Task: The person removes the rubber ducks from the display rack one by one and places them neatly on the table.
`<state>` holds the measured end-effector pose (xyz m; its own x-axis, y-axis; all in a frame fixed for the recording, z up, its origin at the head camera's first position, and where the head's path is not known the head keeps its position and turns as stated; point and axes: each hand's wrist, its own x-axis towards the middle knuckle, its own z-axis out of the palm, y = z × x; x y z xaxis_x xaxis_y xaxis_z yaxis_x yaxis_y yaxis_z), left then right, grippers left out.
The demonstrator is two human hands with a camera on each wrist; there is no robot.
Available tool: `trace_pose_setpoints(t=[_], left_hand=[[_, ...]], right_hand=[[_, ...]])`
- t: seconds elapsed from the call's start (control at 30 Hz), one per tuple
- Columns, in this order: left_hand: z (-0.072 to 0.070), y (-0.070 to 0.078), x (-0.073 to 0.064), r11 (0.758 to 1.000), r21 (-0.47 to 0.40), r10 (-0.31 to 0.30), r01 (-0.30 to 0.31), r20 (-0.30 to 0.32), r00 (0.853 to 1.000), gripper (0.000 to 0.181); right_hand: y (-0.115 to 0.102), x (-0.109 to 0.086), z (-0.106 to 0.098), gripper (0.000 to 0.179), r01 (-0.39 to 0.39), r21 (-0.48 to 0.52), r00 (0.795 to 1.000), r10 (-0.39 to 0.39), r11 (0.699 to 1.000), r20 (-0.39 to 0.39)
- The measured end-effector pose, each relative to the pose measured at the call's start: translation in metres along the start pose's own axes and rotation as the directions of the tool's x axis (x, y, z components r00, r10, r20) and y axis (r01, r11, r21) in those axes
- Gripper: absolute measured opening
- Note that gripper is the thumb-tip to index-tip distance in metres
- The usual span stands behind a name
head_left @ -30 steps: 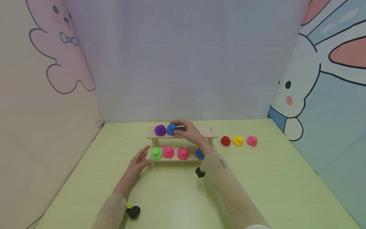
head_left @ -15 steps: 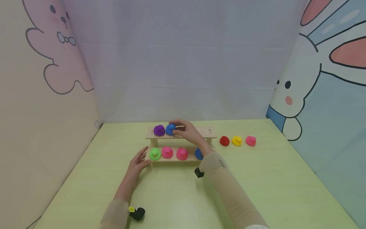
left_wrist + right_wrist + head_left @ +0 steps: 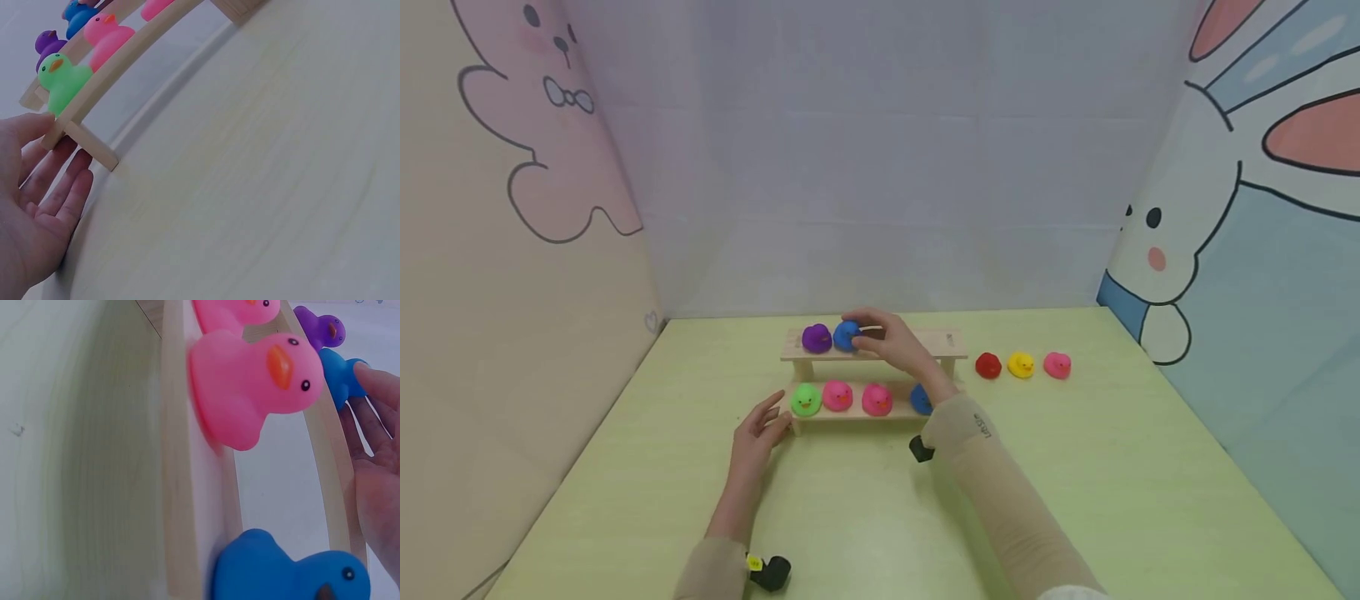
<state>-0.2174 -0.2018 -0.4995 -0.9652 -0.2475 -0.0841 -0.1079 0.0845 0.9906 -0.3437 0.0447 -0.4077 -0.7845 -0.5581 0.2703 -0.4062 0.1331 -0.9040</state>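
On the upper tier of a wooden rack [image 3: 946, 340], my right hand [image 3: 891, 343] pinches a blue rubber duck [image 3: 846, 336] with thumb and fingers. A purple duck [image 3: 817, 338] sits just to its left. My left hand [image 3: 758, 429] stays at the left end of the lower tier, its thumb at the board's corner and its fingers loosely bent beside and below the end in the left wrist view. A green duck [image 3: 64, 81] is nearest to it. Two pink ducks [image 3: 838, 396] and a second blue duck [image 3: 281, 569], partly hidden by my right arm in the head view, share that lower tier.
Right of the rack, a red duck [image 3: 988, 366], a yellow duck [image 3: 1021, 365] and a pink duck [image 3: 1057, 365] stand in a row on the pale green table [image 3: 1150, 467]. A light curtain [image 3: 880, 167] hangs behind, with printed side panels [image 3: 1262, 292].
My left hand has eased slightly left and down, its fingertips a little off the rack's end. My right hand stays on the blue duck; the view has shifted slightly.
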Motion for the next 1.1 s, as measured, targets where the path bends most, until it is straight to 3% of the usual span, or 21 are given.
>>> trace_pose_setpoints(t=[0.1, 0.23, 0.7, 1.1], left_hand=[[0.003, 0.001, -0.001, 1.000, -0.026, -0.006, 0.004, -0.072, 0.997, 0.046], [0.006, 0.004, -0.004, 0.999, -0.043, 0.012, -0.017, -0.113, 0.994, 0.042], [0.013, 0.006, -0.002, 0.996, -0.042, 0.070, -0.076, -0.139, 0.988, 0.035], [0.012, 0.005, -0.005, 0.995, -0.077, 0.044, -0.056, -0.152, 0.987, 0.034]], right_hand=[[0.000, 0.000, 0.001, 0.040, 0.005, -0.008, 1.000, -0.005, 1.000, 0.000], [-0.001, 0.001, 0.001, 0.040, -0.001, -0.012, 1.000, 0.001, 1.000, -0.009], [-0.003, 0.002, -0.001, 0.042, -0.018, -0.022, 1.000, 0.018, 1.000, -0.017], [-0.009, -0.005, 0.001, 0.038, -0.018, -0.108, 0.999, 0.015, 0.994, -0.036]])
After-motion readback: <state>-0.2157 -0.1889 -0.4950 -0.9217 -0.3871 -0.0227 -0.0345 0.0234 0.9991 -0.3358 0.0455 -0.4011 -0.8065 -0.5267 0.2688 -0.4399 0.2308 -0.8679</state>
